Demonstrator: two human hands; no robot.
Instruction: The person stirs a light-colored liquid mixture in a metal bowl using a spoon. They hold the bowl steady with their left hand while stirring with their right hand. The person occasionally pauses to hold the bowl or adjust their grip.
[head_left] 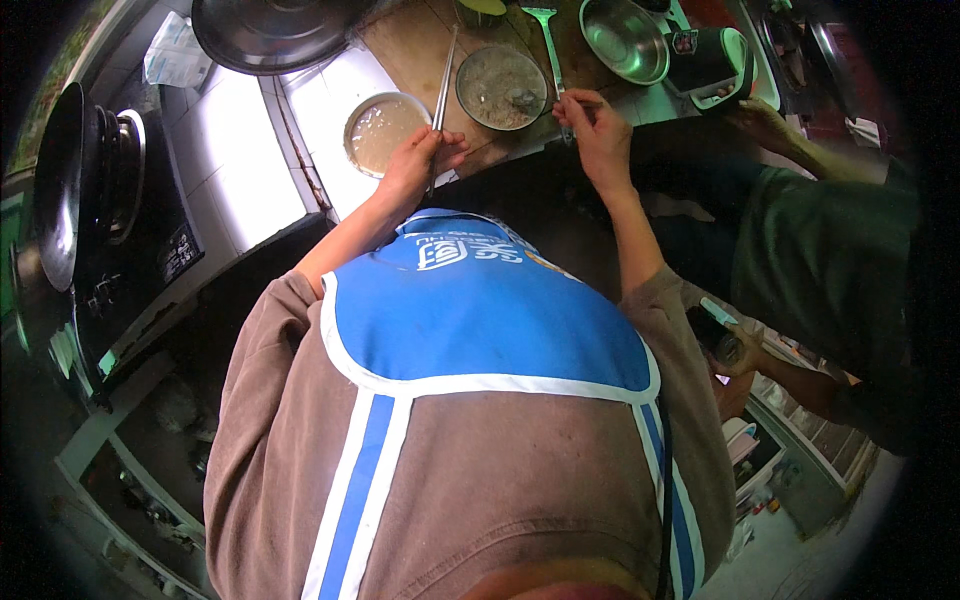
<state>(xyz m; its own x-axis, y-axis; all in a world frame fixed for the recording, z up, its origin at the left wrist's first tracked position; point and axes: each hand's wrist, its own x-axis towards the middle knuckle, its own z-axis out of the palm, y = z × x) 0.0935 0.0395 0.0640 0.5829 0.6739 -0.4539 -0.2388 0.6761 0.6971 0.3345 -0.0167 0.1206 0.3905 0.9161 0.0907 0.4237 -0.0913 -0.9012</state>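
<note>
My left hand (425, 160) is closed around slim, pale chopsticks (444, 85), their tapered ends pointing away from me. Just left of it stands a round bowl (383, 130) of cloudy, pale liquid. Between my hands, a little farther off, sits a bowl (500, 88) with a greyish, lumpy mixture and what looks like a spoon in it. My right hand (598, 130) pinches the lower handle of a long flat-headed utensil, like a spatula (547, 40), whose wide end points away. Neither utensil is in a bowl.
A large dark pan lid (270, 40) lies at the far left, near a clear plastic bag (178, 52). Woks (65, 190) stand left. A metal bowl (625, 40) is at far right. Another person's hand (765, 125) is by a dark container (705, 60); a hand (745, 350) holds a dark object.
</note>
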